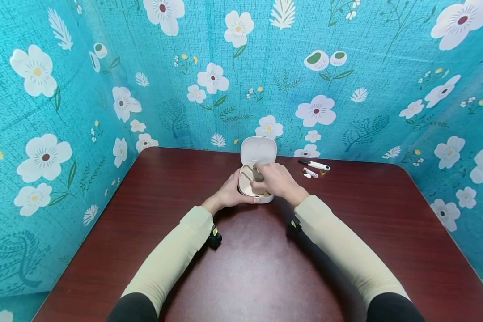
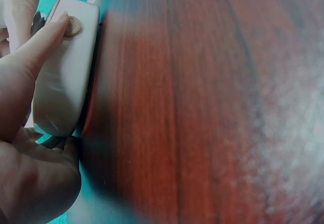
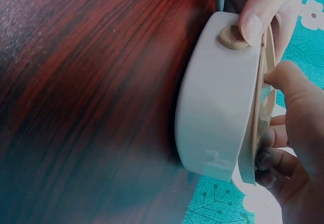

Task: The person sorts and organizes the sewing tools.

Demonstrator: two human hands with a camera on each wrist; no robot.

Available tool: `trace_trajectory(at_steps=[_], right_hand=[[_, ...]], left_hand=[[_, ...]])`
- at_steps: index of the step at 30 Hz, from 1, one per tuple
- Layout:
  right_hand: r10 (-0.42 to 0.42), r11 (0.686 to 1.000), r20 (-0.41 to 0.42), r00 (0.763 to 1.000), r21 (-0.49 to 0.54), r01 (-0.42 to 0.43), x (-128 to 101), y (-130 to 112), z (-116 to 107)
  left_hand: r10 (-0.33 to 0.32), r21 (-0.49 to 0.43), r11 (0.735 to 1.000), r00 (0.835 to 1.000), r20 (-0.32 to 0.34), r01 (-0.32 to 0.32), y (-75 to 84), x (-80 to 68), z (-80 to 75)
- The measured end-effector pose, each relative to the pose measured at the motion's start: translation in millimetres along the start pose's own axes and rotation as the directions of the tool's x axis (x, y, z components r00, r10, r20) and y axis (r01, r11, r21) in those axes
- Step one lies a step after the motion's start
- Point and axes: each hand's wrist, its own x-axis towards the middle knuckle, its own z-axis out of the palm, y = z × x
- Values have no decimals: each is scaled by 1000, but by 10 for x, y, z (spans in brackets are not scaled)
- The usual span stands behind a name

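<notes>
The left hand (image 1: pixel 229 193) holds the left side of a small white case (image 1: pixel 254 188), its fingers curled round the rounded wall; in the left wrist view the thumb (image 2: pixel 38 44) presses just beside a tan round button (image 2: pixel 72 26) on the case's front wall. The right wrist view shows the same thumb tip resting on the edge of that button (image 3: pixel 232 37). The right hand (image 1: pixel 277 181) lies over the open top of the case with its fingers bent down into it; in the right wrist view its fingers (image 3: pixel 283 82) curl over the beige inner tray (image 3: pixel 258 128) at the rim, touching it. Whether they pinch anything inside cannot be told, since the hand hides the contents.

The case's lid (image 1: pixel 258 150) stands upright behind the base, tilted open toward the back wall. The case sits on the dark red wooden table (image 1: pixel 265 268), near the middle of its far edge.

Just to the right of the case, close to the far edge, lie a few small things: a white pen-like tool with a dark tip (image 1: pixel 315 165), a small pinkish tube (image 1: pixel 310 172) just in front of it, and a tiny white bit (image 1: pixel 307 175) beside that. They lie apart from the right hand.

Pale yellow-green sleeves (image 1: pixel 338 241) cover both forearms. A turquoise cloth with white flowers (image 1: pixel 104 89) rises behind and on both sides of the table.
</notes>
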Motion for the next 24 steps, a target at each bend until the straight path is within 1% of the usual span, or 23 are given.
trace_trajectory(at_steps=[14,24], right_hand=[[15,999,40,999,32,-16,30,22,15],[29,998,78,997,48,-33,34,53,73]], left_hand=[[-7,12,1000,1000,6,7,21,13,-27],[-51,6,999,999,18,51,27,7,-25]])
